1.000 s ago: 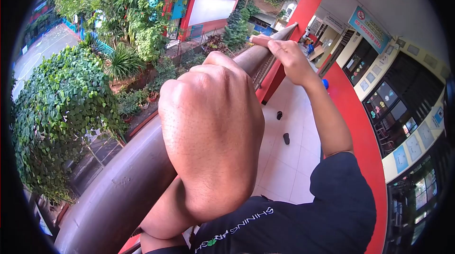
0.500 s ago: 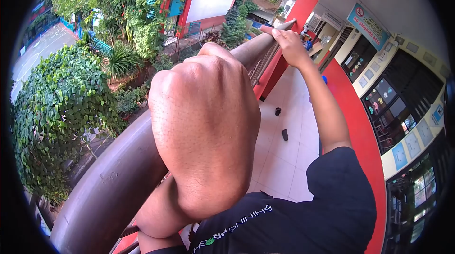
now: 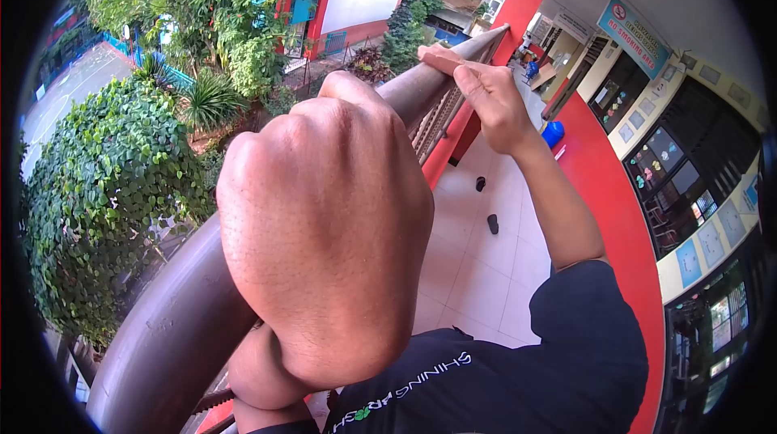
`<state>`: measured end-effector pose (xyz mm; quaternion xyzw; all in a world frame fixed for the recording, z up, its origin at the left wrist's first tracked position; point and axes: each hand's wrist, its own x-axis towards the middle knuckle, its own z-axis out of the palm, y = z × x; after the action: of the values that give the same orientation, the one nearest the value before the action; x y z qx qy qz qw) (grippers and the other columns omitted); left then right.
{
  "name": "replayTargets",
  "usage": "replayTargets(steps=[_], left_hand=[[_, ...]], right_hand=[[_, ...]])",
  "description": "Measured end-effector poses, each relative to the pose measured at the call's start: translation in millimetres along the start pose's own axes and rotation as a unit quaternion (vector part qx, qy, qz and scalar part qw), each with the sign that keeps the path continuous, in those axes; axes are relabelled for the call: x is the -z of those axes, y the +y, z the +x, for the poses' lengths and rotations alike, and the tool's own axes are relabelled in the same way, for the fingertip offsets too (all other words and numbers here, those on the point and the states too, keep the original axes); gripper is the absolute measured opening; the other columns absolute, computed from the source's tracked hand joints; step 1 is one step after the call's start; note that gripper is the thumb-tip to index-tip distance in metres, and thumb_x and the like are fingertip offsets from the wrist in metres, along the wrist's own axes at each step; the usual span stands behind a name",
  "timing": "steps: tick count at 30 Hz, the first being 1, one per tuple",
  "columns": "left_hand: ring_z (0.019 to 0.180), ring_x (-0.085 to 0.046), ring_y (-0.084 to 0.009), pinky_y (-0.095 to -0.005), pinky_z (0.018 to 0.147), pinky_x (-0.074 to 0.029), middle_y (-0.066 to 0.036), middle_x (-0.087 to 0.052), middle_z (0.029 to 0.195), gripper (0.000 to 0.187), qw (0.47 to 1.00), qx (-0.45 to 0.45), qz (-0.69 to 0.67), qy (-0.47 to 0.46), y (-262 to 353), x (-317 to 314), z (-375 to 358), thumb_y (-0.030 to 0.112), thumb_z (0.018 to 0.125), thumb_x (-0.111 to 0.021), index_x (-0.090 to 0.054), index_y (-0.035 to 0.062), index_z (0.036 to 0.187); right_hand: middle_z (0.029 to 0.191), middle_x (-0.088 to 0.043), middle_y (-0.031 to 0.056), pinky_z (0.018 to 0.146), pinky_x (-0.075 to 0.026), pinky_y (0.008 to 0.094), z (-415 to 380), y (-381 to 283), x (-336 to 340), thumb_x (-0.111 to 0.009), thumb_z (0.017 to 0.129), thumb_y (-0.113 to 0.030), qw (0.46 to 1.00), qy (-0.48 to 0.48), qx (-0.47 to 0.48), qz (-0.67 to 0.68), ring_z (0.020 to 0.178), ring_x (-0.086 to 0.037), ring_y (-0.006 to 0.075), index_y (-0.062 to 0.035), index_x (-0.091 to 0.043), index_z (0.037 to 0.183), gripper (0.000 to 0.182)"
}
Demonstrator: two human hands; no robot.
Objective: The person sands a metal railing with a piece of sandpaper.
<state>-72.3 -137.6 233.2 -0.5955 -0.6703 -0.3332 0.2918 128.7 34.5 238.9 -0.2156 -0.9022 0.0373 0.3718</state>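
Note:
Close to the camera, my left hand [image 3: 328, 232] is closed in a fist over the thick brown metal handrail [image 3: 178, 329], its knuckles up and its fingertips hidden. Farther along the same rail is my right hand [image 3: 490, 102], with its fingers laid across the top and its thumb on the near side. Along the edge of those fingers shows a thin reddish-brown piece [image 3: 453, 64] that looks like folded sandpaper, pressed against the rail. Most of it is hidden by the hand.
A red pillar [image 3: 522, 9] stands at the rail's far end. Two dark slippers [image 3: 493, 224] lie on the tiled floor [image 3: 461, 272]. Past the red floor strip is a wall with windows and a no-smoking sign [image 3: 634, 38]. Leafy bushes [image 3: 105, 207] grow beyond the rail.
My right hand has slid along the handrail toward me, and its fingers now lie more across the top. My left hand keeps its hold, shifting slightly left in view.

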Motion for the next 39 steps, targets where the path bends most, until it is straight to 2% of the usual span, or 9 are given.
replayTargets(steps=[7,10,12,17,21,27,32,36,39], left_hand=[[0.056,-0.066,-0.0277,-0.0398,0.056,-0.051,-0.012,-0.058,0.056,0.028,1.000,0.004,0.011,-0.002,-0.1,-1.1,-0.8,0.015,0.096,-0.056,-0.055,0.0076,0.069],[0.056,-0.066,-0.0278,-0.0400,0.056,-0.051,-0.012,-0.058,0.056,0.028,1.000,-0.006,0.009,0.009,-2.1,-1.3,-0.4,0.015,0.096,-0.056,-0.055,0.0076,0.069],[0.056,-0.066,-0.0278,-0.0400,0.056,-0.051,-0.012,-0.058,0.056,0.028,1.000,0.000,0.008,0.004,-1.0,-1.4,0.8,0.015,0.095,-0.056,-0.055,0.0078,0.069],[0.056,-0.065,-0.0278,-0.0399,0.056,-0.051,-0.011,-0.058,0.056,0.027,1.000,0.006,0.020,-0.013,-0.3,-0.5,-1.4,0.015,0.095,-0.057,-0.055,0.0081,0.069],[0.057,-0.066,-0.0277,-0.0399,0.057,-0.052,-0.012,-0.059,0.057,0.027,1.000,0.007,0.011,0.004,0.3,-0.2,-0.5,0.015,0.096,-0.057,-0.055,0.0080,0.070],[0.058,-0.066,-0.0290,-0.0418,0.059,-0.052,-0.012,-0.060,0.057,0.026,1.000,-0.016,0.001,0.009,1.5,2.7,-2.6,0.015,0.096,-0.056,-0.057,0.0067,0.071],[0.059,-0.066,-0.0302,-0.0427,0.060,-0.053,-0.014,-0.061,0.058,0.028,0.999,-0.024,-0.007,0.034,-1.3,-1.1,-3.6,0.016,0.097,-0.055,-0.058,0.0054,0.071],[0.060,-0.067,-0.0306,-0.0432,0.061,-0.053,-0.014,-0.061,0.059,0.028,0.999,-0.021,0.002,0.024,-2.7,-1.2,-3.0,0.016,0.097,-0.055,-0.059,0.0056,0.071],[0.062,-0.068,-0.0305,-0.0439,0.062,-0.053,-0.015,-0.062,0.060,0.028,0.998,-0.029,0.007,0.047,-5.6,-4.3,-1.3,0.016,0.097,-0.054,-0.059,0.0060,0.071]], right_hand=[[0.124,-0.072,0.0183,0.109,-0.044,0.0337,10.2,76.4,18.6,-0.036,0.108,-0.030,0.979,0.035,-0.185,-0.074,0.122,-0.065,0.0271,0.0019,-0.067,0.130,0.049],[0.120,-0.073,0.0188,0.109,-0.043,0.0345,9.0,-6.3,-5.6,-0.035,0.108,-0.029,0.998,-0.019,0.028,0.052,0.120,-0.065,0.0299,0.0027,-0.068,0.128,0.050],[0.121,-0.073,0.0184,0.109,-0.043,0.0344,20.3,3.9,8.1,-0.035,0.107,-0.029,0.996,-0.066,-0.001,0.056,0.120,-0.065,0.0296,0.0022,-0.069,0.126,0.050],[0.119,-0.072,0.0200,0.104,-0.045,0.0376,56.1,163.8,74.0,-0.033,0.104,-0.024,0.974,-0.161,-0.145,-0.058,0.111,-0.066,0.0333,-0.0052,-0.073,0.122,0.048],[0.116,-0.073,0.0157,0.107,-0.041,0.0330,75.3,-4.7,25.6,-0.042,0.104,-0.034,0.949,-0.311,-0.033,0.026,0.107,-0.065,0.0280,-0.0052,-0.075,0.120,0.047],[0.116,-0.073,0.0158,0.097,-0.049,0.0438,110.1,76.3,45.2,-0.044,0.102,-0.031,0.799,-0.451,-0.032,-0.397,0.105,-0.067,0.0329,-0.0135,-0.074,0.122,0.040],[0.112,-0.069,0.0169,0.103,-0.042,0.0318,77.7,-83.7,29.6,-0.037,0.109,-0.037,0.929,-0.366,-0.035,-0.046,0.107,-0.062,0.0263,-0.0080,-0.069,0.129,0.048],[0.104,-0.072,0.0176,0.102,-0.047,0.0403,33.7,14.9,28.6,-0.030,0.110,-0.030,0.942,-0.152,-0.110,-0.278,0.106,-0.067,0.0346,-0.0074,-0.063,0.137,0.049],[0.119,-0.070,0.0244,0.105,-0.049,0.0429,7.1,-17.0,-9.5,-0.040,0.106,-0.024,0.994,0.026,-0.049,-0.098,0.116,-0.065,0.0395,-0.0019,-0.068,0.127,0.042]])
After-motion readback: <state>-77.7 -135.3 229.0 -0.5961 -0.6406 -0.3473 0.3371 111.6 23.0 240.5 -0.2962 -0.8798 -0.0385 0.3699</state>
